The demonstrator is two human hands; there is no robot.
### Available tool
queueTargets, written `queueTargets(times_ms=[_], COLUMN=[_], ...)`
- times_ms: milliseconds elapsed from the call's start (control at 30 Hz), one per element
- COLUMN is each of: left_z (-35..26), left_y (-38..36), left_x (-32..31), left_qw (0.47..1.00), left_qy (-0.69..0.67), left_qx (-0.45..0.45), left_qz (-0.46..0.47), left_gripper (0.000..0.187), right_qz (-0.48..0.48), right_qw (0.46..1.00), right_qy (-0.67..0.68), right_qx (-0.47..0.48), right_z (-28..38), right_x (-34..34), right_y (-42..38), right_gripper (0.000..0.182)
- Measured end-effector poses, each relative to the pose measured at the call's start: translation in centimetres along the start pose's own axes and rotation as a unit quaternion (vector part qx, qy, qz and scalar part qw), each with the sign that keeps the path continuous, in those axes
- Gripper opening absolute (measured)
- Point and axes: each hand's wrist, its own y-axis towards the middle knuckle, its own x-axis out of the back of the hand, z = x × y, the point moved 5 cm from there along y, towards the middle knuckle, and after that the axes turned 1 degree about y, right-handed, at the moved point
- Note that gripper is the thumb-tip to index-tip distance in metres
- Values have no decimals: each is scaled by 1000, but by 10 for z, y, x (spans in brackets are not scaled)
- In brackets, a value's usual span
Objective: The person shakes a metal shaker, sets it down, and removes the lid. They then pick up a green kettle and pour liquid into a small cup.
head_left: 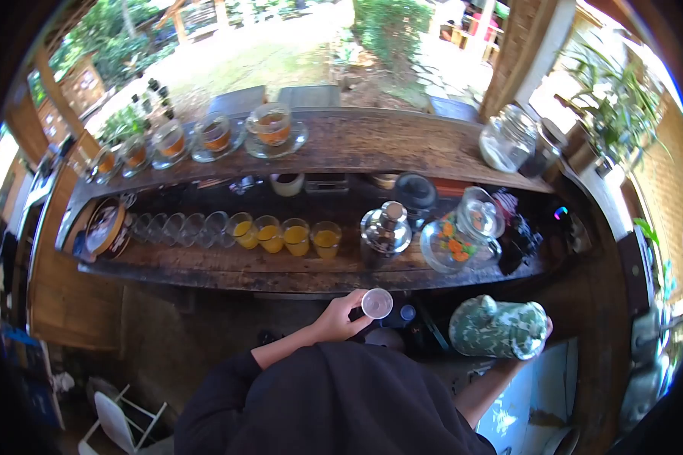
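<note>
My left hand (pixel 340 319) is closed around a small clear cup (pixel 377 303), held just in front of the counter's near edge with its mouth facing up toward me. To the right, a green and white marbled enamel pot (pixel 493 331) is tilted on its side in my right hand (pixel 548 327). Most of that hand is hidden behind the pot; only part of it shows at the pot's right end. A gap separates the pot from the cup. On the lower counter (pixel 281 279) beyond the cup stand glasses of orange drink (pixel 297 239).
Several empty glasses (pixel 193 229) continue the row leftward. A metal shaker (pixel 385 231) and a flower-patterned glass pitcher (pixel 457 243) stand on the right. Cups of amber drink on saucers (pixel 272 127) and a lidded glass jar (pixel 507 138) line the raised shelf (pixel 387 136). A white chair (pixel 115 421) is lower left.
</note>
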Motion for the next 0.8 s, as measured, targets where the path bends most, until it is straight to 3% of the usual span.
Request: queueTargets(times_ms=[33, 67, 100, 133, 167, 200, 267, 433, 567, 633, 800], left_z=[2, 4, 6, 6, 7, 8, 14, 37, 34, 27, 17], left_y=[-7, -16, -24, -32, -39, -47, -58, -90, -105, -108, -102], left_x=[9, 20, 31, 42, 55, 66, 91, 156, 192, 206, 226], left_qw=[1000, 999, 997, 995, 990, 982, 968, 911, 892, 881, 872], left_qy=[6, 8, 9, 16, 2, -14, -1, 30, 65, 159, 213], left_qx=[6, 14, 22, 28, 37, 42, 27, 20, 36, 95, 98], left_qz=[-20, -43, -68, -91, -138, -185, -251, -412, -445, -435, -430], left_gripper=[46, 47, 47, 47, 45, 44, 43, 35, 29, 31, 36], right_qz=[-72, -30, 11, -39, -82, -114, -223, -241, -282, -306, -370], right_qw=[997, 991, 950, 994, 995, 988, 972, 967, 954, 945, 918], right_qy=[2, -116, -272, -96, -49, -84, -60, -69, -87, -95, -117], right_qx=[-34, 52, 152, 37, 23, 62, 50, 45, 58, 64, 80], right_z=[13, 11, 18, 31, 19, -1, -8, -34, -42, -46, -57], right_x=[-15, -3, -6, -30, -11, 26, 39, 15, 4, -1, -11], right_y=[-6, 0, 2, -3, 6, 21, 35, 65, 85, 92, 103], right_gripper=[32, 32, 35, 41, 45, 44, 39, 37, 34, 33, 30])
